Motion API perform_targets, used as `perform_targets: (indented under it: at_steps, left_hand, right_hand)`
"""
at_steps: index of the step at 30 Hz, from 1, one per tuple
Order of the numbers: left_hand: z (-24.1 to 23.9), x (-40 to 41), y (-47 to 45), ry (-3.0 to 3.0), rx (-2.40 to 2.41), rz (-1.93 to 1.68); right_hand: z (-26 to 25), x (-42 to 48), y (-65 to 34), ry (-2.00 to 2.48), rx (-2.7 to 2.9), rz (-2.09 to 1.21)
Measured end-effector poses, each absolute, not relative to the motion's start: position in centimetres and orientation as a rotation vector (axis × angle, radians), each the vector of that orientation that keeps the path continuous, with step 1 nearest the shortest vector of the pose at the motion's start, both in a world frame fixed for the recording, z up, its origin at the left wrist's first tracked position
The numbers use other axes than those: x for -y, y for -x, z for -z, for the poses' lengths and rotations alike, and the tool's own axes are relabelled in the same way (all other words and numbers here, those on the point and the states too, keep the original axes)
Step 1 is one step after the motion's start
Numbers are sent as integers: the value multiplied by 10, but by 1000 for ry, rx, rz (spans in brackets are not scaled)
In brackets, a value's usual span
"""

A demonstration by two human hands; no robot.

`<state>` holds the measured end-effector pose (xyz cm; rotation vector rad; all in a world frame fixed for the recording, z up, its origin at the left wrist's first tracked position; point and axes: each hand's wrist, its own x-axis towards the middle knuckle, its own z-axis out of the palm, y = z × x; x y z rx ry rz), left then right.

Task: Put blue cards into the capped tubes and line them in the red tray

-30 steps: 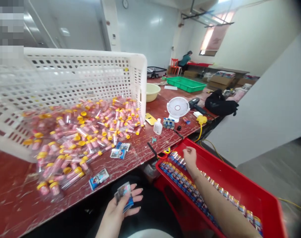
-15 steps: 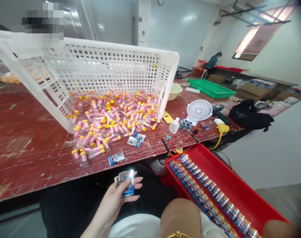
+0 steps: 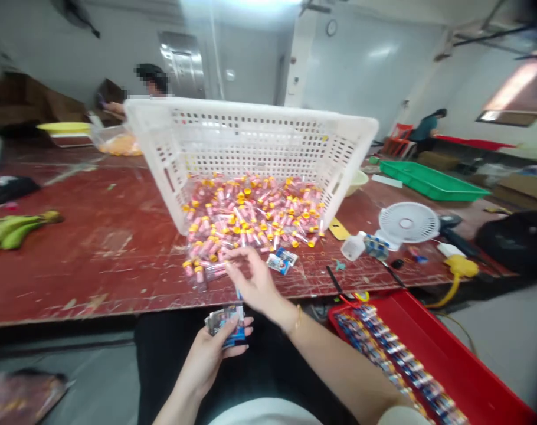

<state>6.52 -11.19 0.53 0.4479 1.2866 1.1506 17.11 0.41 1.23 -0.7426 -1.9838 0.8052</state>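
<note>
A small stack of blue and silver printed packets [image 3: 233, 337] rests in my left hand [image 3: 210, 351], its thumb pressed on top, just below the table's front edge. Over that edge reaches my right hand [image 3: 255, 283], thumb and fingers apart and curved toward the pile of clear tubes [image 3: 246, 215]; nothing shows between them. The tubes have yellow caps and pink contents, and spill from a tipped white basket [image 3: 255, 144]. Right of my right hand lie loose blue packets [image 3: 281, 261] on the table. A sliver of blue shows beneath that hand; what it belongs to is hidden.
At my right is a red tray [image 3: 454, 348] with rows of shiny packets. The red table [image 3: 131, 236] also holds a white fan [image 3: 408, 222], a bottle [image 3: 353, 247], a green tray [image 3: 432, 180] and bananas [image 3: 18, 229]. Other people are in the background.
My right arm has swung in from the lower right to the table's front edge. The view has turned left. My left hand still holds the packets; the single packet near the edge is now largely hidden.
</note>
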Motion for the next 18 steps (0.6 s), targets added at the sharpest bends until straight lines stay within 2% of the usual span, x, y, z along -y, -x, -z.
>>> perform_targets:
  at_steps: [3, 7, 10, 16, 18]
  left_hand:
    - [-3, 119, -49, -452, -1273, -1184]
    - [-1, 124, -41, -461, -1285, -1253]
    - [-3, 124, -40, -451, -1317, -1302]
    - [-13, 122, -51, -493, -1311, -1373]
    - [-17, 120, -59, -519, -1300, -1374]
  right_hand:
    - [9, -39, -137, 745, 2183, -625]
    - [28, -62, -112, 668, 2240, -669]
    - [21, -58, -117, 672, 2184, -690]
    - [-26, -8, -184, 644, 1684, -1341]
    - [-41, 11, -210, 652, 1580, -1329]
